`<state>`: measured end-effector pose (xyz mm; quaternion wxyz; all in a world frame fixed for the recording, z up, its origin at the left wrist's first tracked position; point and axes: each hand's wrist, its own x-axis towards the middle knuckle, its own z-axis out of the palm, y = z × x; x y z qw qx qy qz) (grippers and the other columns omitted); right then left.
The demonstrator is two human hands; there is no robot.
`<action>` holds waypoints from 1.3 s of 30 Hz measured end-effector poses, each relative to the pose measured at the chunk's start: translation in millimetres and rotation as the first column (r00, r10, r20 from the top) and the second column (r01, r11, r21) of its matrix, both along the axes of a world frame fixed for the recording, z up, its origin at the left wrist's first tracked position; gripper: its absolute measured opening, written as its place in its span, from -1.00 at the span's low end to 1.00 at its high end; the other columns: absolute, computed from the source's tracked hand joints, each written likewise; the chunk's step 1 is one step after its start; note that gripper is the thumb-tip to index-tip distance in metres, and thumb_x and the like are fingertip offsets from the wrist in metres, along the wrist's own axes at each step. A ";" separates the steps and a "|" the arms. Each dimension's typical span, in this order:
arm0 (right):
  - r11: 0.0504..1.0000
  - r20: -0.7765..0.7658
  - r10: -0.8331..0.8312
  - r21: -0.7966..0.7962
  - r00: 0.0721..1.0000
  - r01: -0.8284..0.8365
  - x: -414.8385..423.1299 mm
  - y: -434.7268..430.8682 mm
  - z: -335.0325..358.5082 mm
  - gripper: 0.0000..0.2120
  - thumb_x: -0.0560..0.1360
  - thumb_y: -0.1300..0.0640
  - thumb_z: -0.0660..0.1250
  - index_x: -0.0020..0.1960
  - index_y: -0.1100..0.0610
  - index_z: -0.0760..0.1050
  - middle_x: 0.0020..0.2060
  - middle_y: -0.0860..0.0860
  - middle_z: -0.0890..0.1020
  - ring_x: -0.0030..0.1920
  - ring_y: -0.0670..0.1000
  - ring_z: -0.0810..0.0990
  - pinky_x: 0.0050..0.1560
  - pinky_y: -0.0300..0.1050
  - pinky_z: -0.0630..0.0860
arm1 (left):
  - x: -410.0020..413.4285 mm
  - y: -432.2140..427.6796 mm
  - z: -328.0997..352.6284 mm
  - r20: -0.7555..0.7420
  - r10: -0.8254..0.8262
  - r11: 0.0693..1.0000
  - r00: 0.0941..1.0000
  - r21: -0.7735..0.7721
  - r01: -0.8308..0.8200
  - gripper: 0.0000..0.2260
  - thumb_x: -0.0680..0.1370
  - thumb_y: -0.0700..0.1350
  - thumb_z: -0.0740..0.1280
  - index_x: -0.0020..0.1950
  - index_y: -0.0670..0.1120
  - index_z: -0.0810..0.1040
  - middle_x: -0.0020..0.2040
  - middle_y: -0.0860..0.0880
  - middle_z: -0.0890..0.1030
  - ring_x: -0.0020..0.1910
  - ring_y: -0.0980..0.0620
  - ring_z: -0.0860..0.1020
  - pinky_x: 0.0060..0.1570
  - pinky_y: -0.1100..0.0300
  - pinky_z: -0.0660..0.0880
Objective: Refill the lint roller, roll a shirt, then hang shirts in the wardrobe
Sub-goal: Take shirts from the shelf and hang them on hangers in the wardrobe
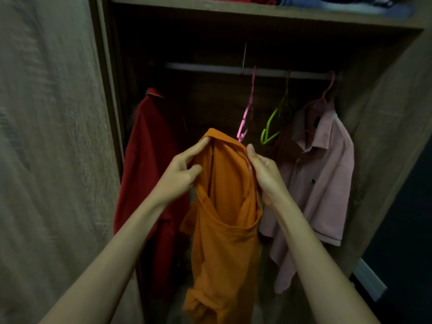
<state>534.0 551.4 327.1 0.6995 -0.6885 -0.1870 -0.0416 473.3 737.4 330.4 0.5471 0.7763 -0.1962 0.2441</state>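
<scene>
Here, an orange shirt point(224, 206) is held up by its collar before the open wardrobe point(257, 22), pinched closed at one side by the left hand point(180, 176) and gripped at the other by the right hand point(266, 174), a red shirt point(149, 146) hung left of the fingers point(198, 147) and a pink shirt point(322, 174) right.

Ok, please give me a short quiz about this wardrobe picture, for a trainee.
1. True or false: the orange shirt already hangs on the rail.
2. Which empty hanger hangs nearer the pink shirt: A) pink hanger B) green hanger?
3. Fill in: the left hand and right hand both hold the orange shirt at its ____.

Key:
1. False; both hands hold it, below the rail.
2. B.
3. Collar.
</scene>
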 end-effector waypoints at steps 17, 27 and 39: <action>0.880 0.034 -0.475 0.037 0.879 0.474 145.5 68.2 51.7 -0.48 0.56 0.24 0.25 0.48 0.25 0.18 0.10 0.18 0.60 -0.03 0.07 0.62 -0.20 -0.28 0.55 | 26.4 54.5 21.6 0.332 0.220 0.904 0.917 0.284 -0.320 -0.41 0.51 -0.47 0.24 0.51 -0.13 0.29 0.52 0.06 0.26 0.44 0.39 0.19 0.40 0.41 0.22; 0.884 0.111 -0.416 0.281 0.902 0.373 86.9 48.7 39.8 -0.75 0.57 0.23 0.25 0.21 0.04 0.44 -0.25 -0.04 0.56 -0.44 -0.17 0.43 -0.49 -0.32 0.35 | 35.2 72.1 22.5 0.609 0.296 0.524 0.736 0.541 -0.658 -0.37 0.29 -0.44 0.50 0.35 -0.27 0.46 0.27 -0.24 0.56 -0.03 -0.20 0.60 -0.33 0.09 0.60; 0.919 -0.078 0.140 0.381 0.987 -0.100 -75.7 -52.2 -37.3 -0.67 0.47 0.17 0.31 0.23 0.06 0.55 -0.42 -0.01 0.41 -0.59 -0.17 0.17 -0.64 -0.37 0.12 | 87.7 49.2 7.4 -0.198 0.356 0.820 0.913 0.535 -0.204 -0.25 0.47 -0.50 0.13 0.59 -0.05 0.05 0.59 -0.04 0.11 0.54 -0.05 0.18 0.14 0.52 0.20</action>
